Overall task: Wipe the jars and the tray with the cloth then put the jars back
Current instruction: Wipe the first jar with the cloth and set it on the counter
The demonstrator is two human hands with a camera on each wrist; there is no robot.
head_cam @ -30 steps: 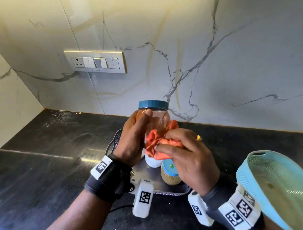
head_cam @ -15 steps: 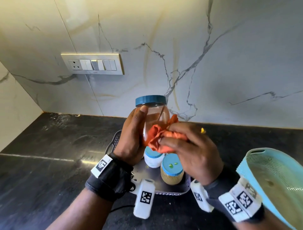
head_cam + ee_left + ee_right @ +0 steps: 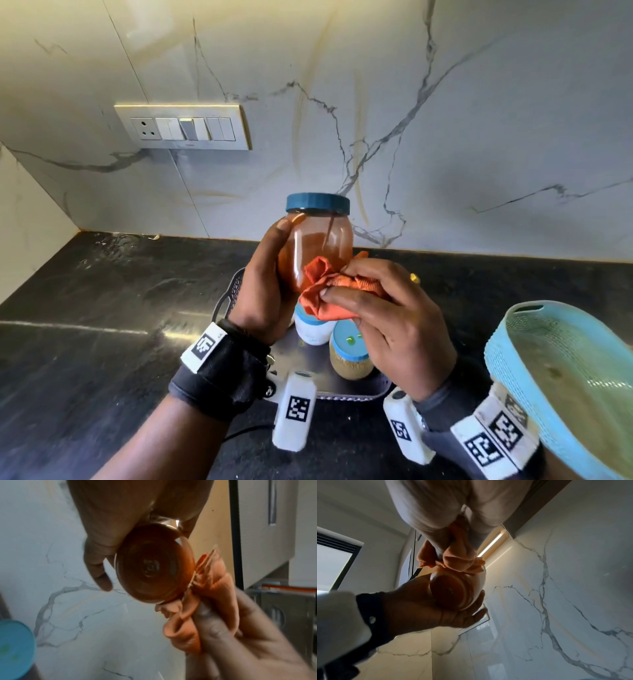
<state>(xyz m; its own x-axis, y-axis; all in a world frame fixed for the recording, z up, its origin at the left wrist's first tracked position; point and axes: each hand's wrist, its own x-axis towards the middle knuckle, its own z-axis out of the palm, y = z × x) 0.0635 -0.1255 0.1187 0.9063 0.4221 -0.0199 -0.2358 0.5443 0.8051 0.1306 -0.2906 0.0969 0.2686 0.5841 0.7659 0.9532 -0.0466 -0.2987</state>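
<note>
My left hand [image 3: 265,274] grips a clear jar [image 3: 322,240] with a blue lid and orange-red powder, lifted above the tray. Seen from below in the left wrist view, the jar's base [image 3: 154,566] is round and orange. My right hand [image 3: 387,308] clutches a bunched orange cloth [image 3: 329,291] and presses it against the jar's lower right side. The cloth [image 3: 455,559] touches the jar [image 3: 453,592] in the right wrist view too. Below, a small white jar [image 3: 313,330] and a brown-filled jar [image 3: 349,356], both with light blue lids, stand on the grey tray [image 3: 342,390].
A light blue perforated basket [image 3: 565,380] sits at the right, close to my right wrist. The black counter [image 3: 102,325] stretches left of the tray. A switch panel [image 3: 183,127] is on the marble wall behind.
The jar and both hands rose slightly over the tray. The cloth shifted lower along the jar's side, uncovering the small white jar's lid.
</note>
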